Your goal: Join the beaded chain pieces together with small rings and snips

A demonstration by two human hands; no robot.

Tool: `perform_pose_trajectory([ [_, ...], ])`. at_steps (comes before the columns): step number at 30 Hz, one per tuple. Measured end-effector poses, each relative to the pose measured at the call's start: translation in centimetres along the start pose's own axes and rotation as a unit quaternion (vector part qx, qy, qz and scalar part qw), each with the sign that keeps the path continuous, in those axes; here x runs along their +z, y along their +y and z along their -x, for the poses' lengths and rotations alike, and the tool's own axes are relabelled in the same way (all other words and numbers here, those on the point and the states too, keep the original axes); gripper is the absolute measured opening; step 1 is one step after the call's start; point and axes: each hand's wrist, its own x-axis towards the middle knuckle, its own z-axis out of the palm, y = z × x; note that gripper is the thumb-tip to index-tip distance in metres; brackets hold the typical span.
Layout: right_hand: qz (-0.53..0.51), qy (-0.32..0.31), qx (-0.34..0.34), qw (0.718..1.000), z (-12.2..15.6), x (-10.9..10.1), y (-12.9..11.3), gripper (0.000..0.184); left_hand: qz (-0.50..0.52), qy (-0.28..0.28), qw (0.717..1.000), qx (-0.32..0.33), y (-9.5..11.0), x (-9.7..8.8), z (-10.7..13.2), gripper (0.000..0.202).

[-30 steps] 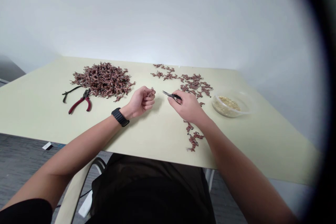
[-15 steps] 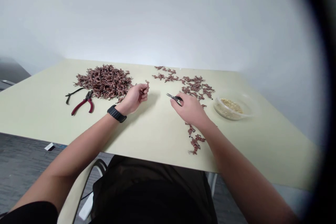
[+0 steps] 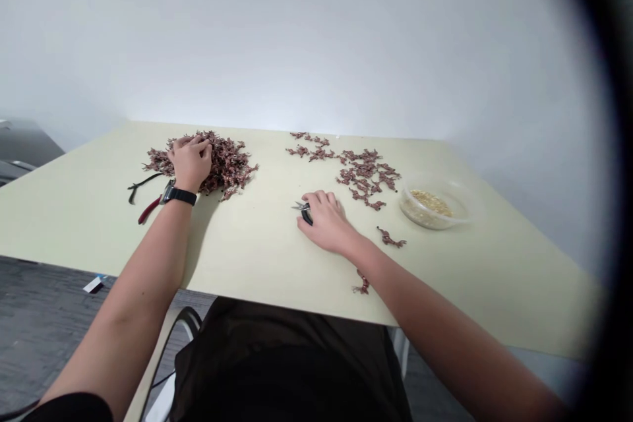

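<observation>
Reddish-brown, spindly-limbed figurine heap (image 3: 230,168) lies far left, under left hand (image 3: 190,163), fingers' hold unclear; right hand (image 3: 326,219) grips black-handled metal snips (image 3: 306,213).

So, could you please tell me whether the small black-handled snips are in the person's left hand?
No, the right hand holds the small black-handled snips, while the left hand is at the heap of brown figures.
</observation>
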Motion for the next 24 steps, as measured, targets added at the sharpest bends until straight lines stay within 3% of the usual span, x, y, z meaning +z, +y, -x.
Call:
perform_pose_trajectory([
  [2,0.002,-0.005,-0.008,1.0,0.1,0.1,0.0,0.05,-0.057,0.067,0.996,0.001,1.1,1.0,0.3,0.042],
  [4,0.005,-0.011,-0.017,1.0,0.3,0.2,-0.1,0.05,-0.081,0.068,0.994,0.027,3.0,2.3,1.0,0.042],
  [10,-0.02,-0.023,-0.016,0.999,0.6,0.2,-0.8,0.052,-0.062,-0.066,0.984,0.154,9.9,6.8,4.6,0.04],
  [14,-0.078,0.051,0.022,0.995,-0.7,-1.5,0.0,0.054,-0.034,-0.145,0.967,0.206,13.0,9.4,5.9,0.036],
  [17,-0.101,0.129,0.071,0.984,-1.7,-4.5,3.3,0.038,-0.031,-0.189,0.958,0.214,15.4,11.7,4.9,0.034],
  [20,-0.08,0.21,0.15,0.963,-1.6,-8.5,9.1,0.033,-0.026,-0.226,0.944,0.24,18.6,15.0,2.5,0.036],
  [22,-0.038,0.261,0.244,0.933,-0.6,-10.8,13.3,0.032,-0.032,-0.255,0.931,0.258,21.1,17.8,0.7,0.037],
  [24,0.004,0.22,0.336,0.916,0.5,-12.0,16.8,0.027,-0.047,-0.28,0.924,0.256,23.8,20.8,-0.8,0.034],
])
